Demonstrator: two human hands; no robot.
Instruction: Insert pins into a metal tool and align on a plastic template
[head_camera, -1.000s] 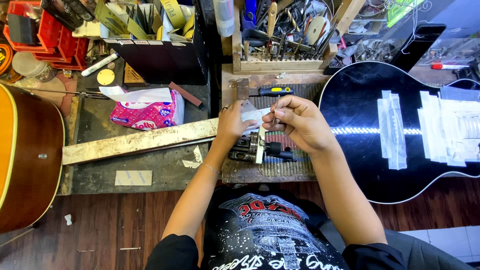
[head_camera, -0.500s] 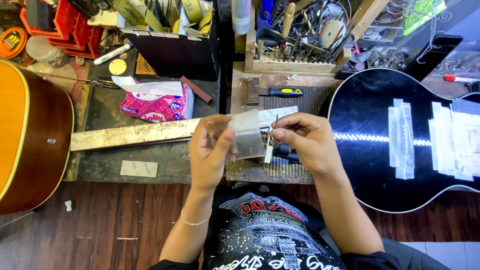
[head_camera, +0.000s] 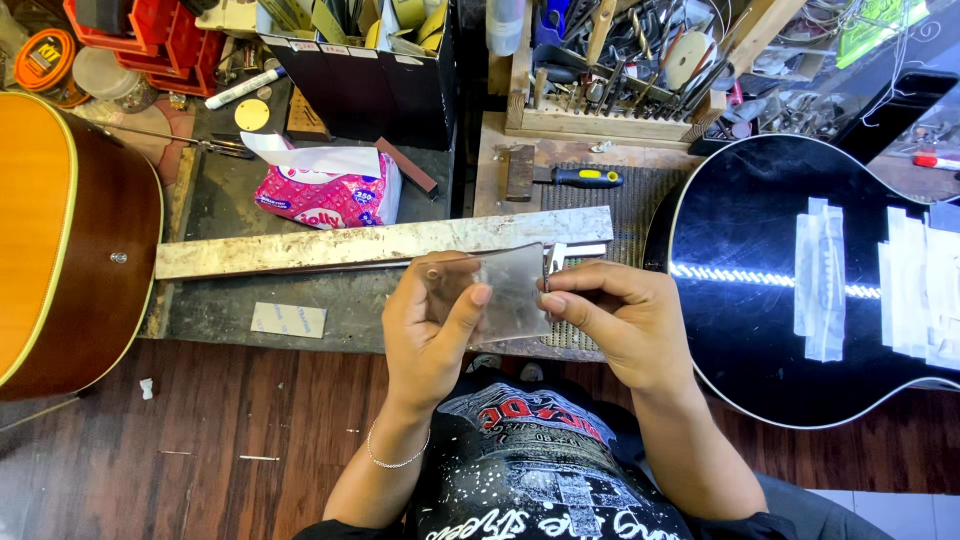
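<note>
So there's one thin see-through plastic sheet (head_camera: 505, 292) held up over the front edge of the cluttered dark workbench (head_camera: 230, 190), and two guitars flank it: one glossy black guitar body (head_camera: 760, 290) with white tape strips on the right, one orange-brown acoustic guitar body (head_camera: 60, 240) on the left. One long pale worn straightedge bar (head_camera: 380, 242) lies right behind the sheet, with one pink tissue pack (head_camera: 330, 195) further back. Left hand (head_camera: 430, 330) is raised palm-in, thumb and fingers clamped on the sheet. Right hand (head_camera: 620, 320) pinches its right edge, maybe with a small tool, hard to tell.

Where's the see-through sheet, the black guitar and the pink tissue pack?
clear sheet (head_camera: 505, 290), head view, its middle.
black guitar (head_camera: 750, 290), head view, bare glossy top.
pink tissue pack (head_camera: 330, 200), head view, its front face.
</note>
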